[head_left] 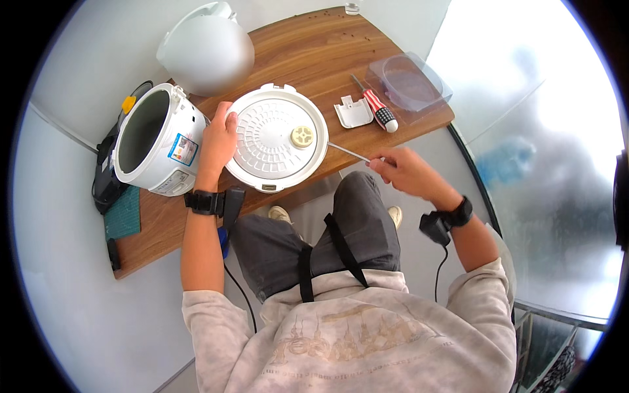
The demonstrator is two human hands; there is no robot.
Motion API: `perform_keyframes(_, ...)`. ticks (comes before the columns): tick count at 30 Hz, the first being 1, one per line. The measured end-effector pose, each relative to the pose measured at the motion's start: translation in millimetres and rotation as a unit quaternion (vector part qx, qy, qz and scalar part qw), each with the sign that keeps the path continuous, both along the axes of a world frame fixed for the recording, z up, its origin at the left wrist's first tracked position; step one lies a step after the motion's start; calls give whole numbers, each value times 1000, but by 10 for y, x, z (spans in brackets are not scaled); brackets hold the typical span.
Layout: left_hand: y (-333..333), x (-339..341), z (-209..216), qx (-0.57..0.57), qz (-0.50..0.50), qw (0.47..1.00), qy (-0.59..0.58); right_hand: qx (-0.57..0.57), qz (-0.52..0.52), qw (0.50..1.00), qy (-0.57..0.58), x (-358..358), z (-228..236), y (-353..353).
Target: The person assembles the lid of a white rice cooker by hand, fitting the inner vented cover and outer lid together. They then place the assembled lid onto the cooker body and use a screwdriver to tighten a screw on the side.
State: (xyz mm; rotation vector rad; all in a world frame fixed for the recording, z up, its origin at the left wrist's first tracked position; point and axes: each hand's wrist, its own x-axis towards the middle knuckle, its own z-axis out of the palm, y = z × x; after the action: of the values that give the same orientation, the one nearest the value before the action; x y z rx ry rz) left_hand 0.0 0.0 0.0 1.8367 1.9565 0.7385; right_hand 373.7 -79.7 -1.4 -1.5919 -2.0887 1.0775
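Observation:
My left hand grips the left rim of a round white cooker lid plate lying on the wooden table; a cream knob sits near the plate's middle. My right hand pinches a thin metal rod tool whose tip points at the plate's right edge. A white rice cooker body lies tipped on its side just left of my left hand, its open mouth facing up-left.
The cooker's domed white outer lid stands behind. A small white plastic cover, a red-and-white screwdriver and a clear plastic tray lie at the right. Black gear and a green mat sit at the table's left edge.

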Motion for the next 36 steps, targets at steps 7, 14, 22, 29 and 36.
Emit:
perform_keyframes(7,-54,2,-43,46,-22,998,29,297,-41,945,-132,-259,-48,-220)
perform_keyframes(14,-71,22,-33,7,-21,1000,-4,199,15,978,-66,-63,94,90)
perform_keyframes(22,-10,-201,-375,17,-27,998,-53,-150,-66,970,182,17,207,163)
perform_keyframes(29,-55,-161,-423,49,-47,997,-41,239,-11,968,-75,-108,213,21)
perform_keyframes(36,-87,-67,-203,35,-65,996,-46,145,44,986,-76,-38,388,280)
